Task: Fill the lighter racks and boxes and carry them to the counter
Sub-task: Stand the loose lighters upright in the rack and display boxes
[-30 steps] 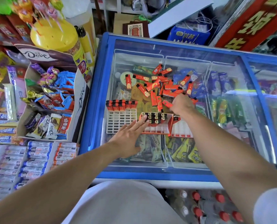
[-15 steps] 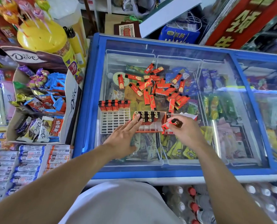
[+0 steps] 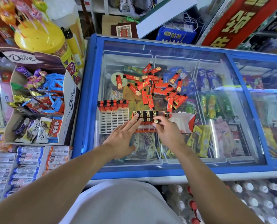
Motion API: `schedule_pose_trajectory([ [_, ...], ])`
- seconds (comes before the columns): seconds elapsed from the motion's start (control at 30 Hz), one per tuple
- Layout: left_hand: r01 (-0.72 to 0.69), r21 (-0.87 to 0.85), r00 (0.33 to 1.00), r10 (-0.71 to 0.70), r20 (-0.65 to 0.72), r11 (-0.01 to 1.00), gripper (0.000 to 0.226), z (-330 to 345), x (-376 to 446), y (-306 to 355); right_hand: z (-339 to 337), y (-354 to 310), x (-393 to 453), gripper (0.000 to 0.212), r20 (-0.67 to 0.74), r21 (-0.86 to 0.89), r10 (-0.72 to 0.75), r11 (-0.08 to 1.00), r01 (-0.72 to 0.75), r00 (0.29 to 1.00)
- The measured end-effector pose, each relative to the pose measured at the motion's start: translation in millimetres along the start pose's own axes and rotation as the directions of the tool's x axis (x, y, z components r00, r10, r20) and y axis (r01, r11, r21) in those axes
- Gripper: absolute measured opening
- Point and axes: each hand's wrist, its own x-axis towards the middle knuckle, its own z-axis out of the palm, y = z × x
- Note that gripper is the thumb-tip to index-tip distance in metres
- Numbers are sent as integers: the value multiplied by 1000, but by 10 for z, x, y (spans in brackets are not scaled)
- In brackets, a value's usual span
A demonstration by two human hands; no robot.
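A red lighter box (image 3: 161, 113) stands on the freezer's glass lid (image 3: 171, 159), partly filled with upright lighters. My left hand (image 3: 124, 133) lies flat, its fingertips against the box's near left side. My right hand (image 3: 166, 132) pinches one red lighter (image 3: 157, 121) at the box's front row. A white lighter rack (image 3: 114, 121) to the left carries one row of red lighters along its far edge. A loose pile of red lighters (image 3: 155, 86) is scattered on the glass beyond the box. An open white and red carton (image 3: 183, 122) lies to the right.
The blue-framed freezer (image 3: 86, 102) holds ice creams under the glass. A Dove chocolate display box (image 3: 42, 97) and a yellow lollipop tub (image 3: 39, 36) stand at the left. Gum packs (image 3: 27, 160) fill the lower left. Bottled water (image 3: 247, 201) sits below the freezer front.
My right hand picked a lighter from the loose pile, drew it back and brought it to the red box's front row. My left hand stayed at the box.
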Motion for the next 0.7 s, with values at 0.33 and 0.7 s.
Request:
schedule_pose_trajectory([
  [0.33,-32,37,999,33,-34,999,110,52,13,-98,-5,51,52,27,-206,-107,-77,993,56,976],
  [0.7,287,179,954,-298,40,941,99,110,-88,-358,-250,-131,202,13,-271,40,-58,997,71,961],
])
